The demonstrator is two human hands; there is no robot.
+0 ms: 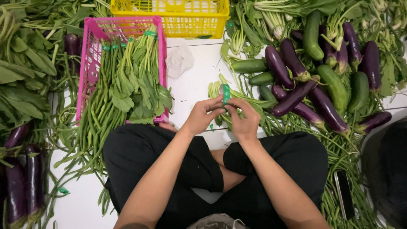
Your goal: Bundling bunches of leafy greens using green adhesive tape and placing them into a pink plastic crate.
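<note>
White floor runs under a cross-legged sitter ringed by produce within arm's reach. At centre, left hand (202, 115) and right hand (243, 120) meet, fingers of both pinched on a green tape roll (226, 93) held up over the beans (250, 111). At 10 o'clock, a pink crate (90, 63) keeps tied bundles together; at 2 o'clock lie eggplants (296, 95) and cucumbers; at 12 o'clock, a yellow crate (182, 19).
</note>
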